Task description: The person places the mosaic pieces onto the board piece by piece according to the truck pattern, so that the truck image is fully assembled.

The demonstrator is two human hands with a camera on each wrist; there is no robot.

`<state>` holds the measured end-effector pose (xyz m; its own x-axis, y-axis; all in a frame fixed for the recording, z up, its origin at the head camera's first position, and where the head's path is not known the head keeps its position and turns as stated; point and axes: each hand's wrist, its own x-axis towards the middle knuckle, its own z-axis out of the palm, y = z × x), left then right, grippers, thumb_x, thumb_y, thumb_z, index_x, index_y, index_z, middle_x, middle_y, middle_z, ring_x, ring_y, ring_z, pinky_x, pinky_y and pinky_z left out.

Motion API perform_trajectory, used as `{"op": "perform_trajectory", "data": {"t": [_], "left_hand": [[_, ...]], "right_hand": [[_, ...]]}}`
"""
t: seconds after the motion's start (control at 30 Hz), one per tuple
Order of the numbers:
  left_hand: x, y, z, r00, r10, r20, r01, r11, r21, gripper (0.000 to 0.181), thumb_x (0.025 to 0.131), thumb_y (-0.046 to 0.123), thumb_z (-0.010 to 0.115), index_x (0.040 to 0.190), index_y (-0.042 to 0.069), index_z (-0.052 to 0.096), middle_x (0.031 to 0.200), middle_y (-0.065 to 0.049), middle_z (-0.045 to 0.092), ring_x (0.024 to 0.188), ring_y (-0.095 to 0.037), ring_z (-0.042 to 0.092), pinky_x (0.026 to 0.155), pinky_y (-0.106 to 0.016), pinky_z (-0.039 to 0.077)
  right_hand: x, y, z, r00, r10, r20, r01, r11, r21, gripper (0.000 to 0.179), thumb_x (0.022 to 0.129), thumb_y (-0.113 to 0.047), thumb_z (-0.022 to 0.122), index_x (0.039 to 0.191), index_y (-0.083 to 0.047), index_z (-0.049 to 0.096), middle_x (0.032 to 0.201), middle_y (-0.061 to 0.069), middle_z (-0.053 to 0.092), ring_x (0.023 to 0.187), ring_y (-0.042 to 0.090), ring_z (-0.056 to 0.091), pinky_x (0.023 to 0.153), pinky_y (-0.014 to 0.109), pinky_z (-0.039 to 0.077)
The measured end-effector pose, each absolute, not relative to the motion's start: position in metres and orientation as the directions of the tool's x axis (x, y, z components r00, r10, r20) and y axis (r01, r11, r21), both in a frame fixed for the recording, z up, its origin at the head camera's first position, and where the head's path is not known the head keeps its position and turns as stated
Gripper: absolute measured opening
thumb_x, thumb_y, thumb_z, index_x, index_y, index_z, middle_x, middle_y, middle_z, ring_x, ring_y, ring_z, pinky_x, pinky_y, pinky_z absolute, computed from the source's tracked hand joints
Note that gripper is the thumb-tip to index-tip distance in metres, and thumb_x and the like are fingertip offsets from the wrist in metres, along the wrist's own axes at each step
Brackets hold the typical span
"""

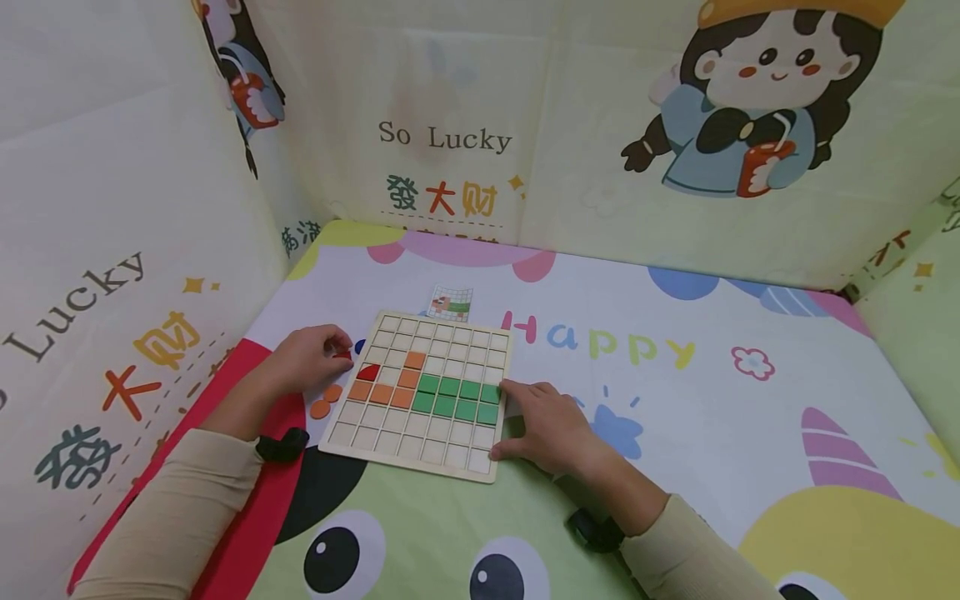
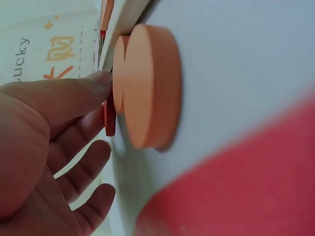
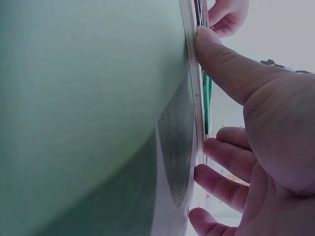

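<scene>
A wooden grid board [image 1: 408,471] lies flat on the table. Several orange squares [image 1: 381,393] and green squares [image 1: 445,406] fill some of its cells, along with one red quarter-round piece [image 1: 368,372]. Left of the board, my left hand [image 1: 303,358] pinches a small red piece [image 2: 110,120] between thumb and forefinger, its other fingers loosely bent. Orange discs [image 2: 140,88] lie on the table close to that hand. My right hand [image 1: 551,425] rests at the board's right edge, thumb near the front corner and fingers farther up, touching the rim.
Behind the board's far edge lies a small card [image 1: 451,304] printed with a coloured grid pattern. A dark blue piece [image 1: 360,345] sits by the board's left side, partly hidden. Printed cloth walls [image 1: 450,83] enclose the patterned tabletop [image 1: 720,400] at the back and sides.
</scene>
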<state>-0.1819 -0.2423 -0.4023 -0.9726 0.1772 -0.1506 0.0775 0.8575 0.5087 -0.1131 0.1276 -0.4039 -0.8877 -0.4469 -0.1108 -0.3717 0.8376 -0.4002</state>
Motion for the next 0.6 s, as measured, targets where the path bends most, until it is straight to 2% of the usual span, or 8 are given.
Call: {"op": "perform_trajectory", "data": {"t": [0.17,0.37,0.6], "left_hand": [[-0.1827,-0.2395,-0.4017,-0.970,0.175,-0.170,0.065,0.857,0.511,0.035,0.089,0.013,0.074,0.117,-0.001,0.060,0.108,-0.019,0.060,0.100,-0.035,0.054,0.078,-0.041,0.057],[-0.1818,-0.2383,-0.4002,-0.966,0.163,-0.202,0.040,0.861,0.506,0.038,0.089,0.008,0.070,0.124,-0.002,0.058,0.118,-0.024,0.058,0.107,-0.039,0.052,0.079,-0.043,0.058],[-0.1782,-0.2408,-0.3969,-0.962,0.146,-0.229,0.000,0.845,0.535,0.042,0.088,0.000,0.067,0.128,0.000,0.055,0.123,-0.025,0.055,0.110,-0.041,0.050,0.072,-0.039,0.059]], "right_hand": [[-0.1125,0.1270,-0.4029,-0.887,-0.448,-0.107,-0.373,0.835,-0.406,0.093,0.074,-0.053,0.084,0.148,-0.010,0.047,0.140,0.008,0.057,0.130,0.034,0.047,0.098,0.056,0.042],[-0.1121,0.1271,-0.4025,-0.885,-0.452,-0.108,-0.375,0.833,-0.406,0.093,0.074,-0.053,0.084,0.148,-0.010,0.047,0.141,0.007,0.057,0.130,0.034,0.047,0.097,0.056,0.043],[-0.1123,0.1269,-0.4022,-0.886,-0.452,-0.108,-0.377,0.834,-0.403,0.092,0.074,-0.053,0.084,0.148,-0.010,0.047,0.141,0.007,0.057,0.130,0.034,0.048,0.098,0.056,0.042]]}}
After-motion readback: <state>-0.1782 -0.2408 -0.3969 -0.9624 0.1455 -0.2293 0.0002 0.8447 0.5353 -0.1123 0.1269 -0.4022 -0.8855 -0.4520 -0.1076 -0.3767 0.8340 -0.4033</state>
